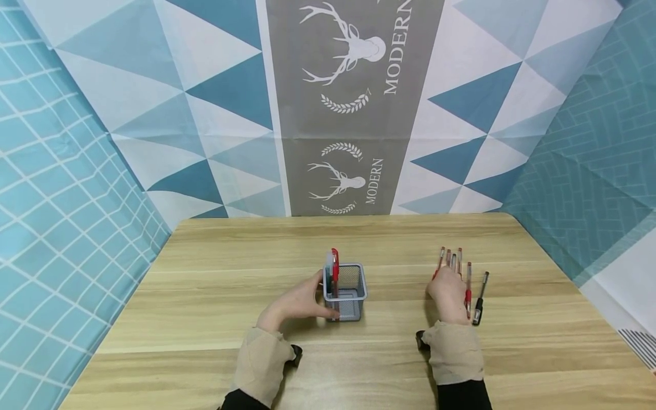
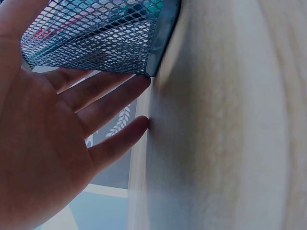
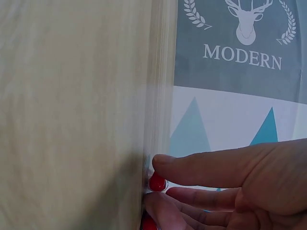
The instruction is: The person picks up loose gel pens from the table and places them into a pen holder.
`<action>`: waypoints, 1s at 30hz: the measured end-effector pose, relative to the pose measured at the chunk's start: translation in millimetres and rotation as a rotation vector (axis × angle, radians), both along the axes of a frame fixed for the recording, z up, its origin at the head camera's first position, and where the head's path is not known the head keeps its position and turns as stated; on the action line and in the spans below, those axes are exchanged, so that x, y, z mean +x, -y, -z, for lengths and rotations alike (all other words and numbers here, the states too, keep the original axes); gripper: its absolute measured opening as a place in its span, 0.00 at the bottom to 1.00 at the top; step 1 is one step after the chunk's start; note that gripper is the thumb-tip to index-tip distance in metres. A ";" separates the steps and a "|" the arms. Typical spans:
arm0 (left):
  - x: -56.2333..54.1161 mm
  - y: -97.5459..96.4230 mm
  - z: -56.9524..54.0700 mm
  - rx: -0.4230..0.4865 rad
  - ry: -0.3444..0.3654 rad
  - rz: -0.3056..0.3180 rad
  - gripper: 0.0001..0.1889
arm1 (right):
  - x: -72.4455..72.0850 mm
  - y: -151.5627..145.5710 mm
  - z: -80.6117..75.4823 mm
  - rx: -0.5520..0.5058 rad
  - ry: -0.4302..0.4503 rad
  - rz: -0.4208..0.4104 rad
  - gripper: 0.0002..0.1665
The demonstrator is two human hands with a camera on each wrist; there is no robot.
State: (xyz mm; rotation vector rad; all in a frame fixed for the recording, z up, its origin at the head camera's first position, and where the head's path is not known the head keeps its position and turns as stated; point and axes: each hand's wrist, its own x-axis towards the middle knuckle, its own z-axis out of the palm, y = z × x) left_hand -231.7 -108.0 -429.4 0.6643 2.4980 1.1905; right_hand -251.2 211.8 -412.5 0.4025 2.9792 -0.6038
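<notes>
My left hand (image 1: 302,299) holds a grey metal-mesh pen holder (image 1: 351,310), with the thumb at its front and the fingers along its left side. In the left wrist view the fingers (image 2: 103,100) lie against the mesh. Inside the holder stand a red pen (image 1: 335,267) and a pen with a clear cap (image 1: 329,265). On the right, my right hand (image 1: 447,293) pinches a red pen (image 3: 157,182) between thumb and index finger at the table. Several pens lie under and beyond that hand, partly hidden by it.
Right of the right hand lie another red pen (image 1: 468,290) and a black pen (image 1: 479,302). All this is on a wooden table (image 1: 246,245). A patterned cloth (image 1: 348,114) hangs behind the table's back edge.
</notes>
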 end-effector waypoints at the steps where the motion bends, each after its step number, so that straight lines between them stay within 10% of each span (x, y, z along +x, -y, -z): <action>1: 0.1 0.1 0.1 0.002 0.001 0.000 0.46 | -0.1 0.1 0.3 0.003 -0.003 -0.001 0.06; 30: 0.2 0.2 -0.1 0.010 0.002 0.001 0.46 | 7.7 4.5 -9.3 0.010 -0.068 0.045 0.11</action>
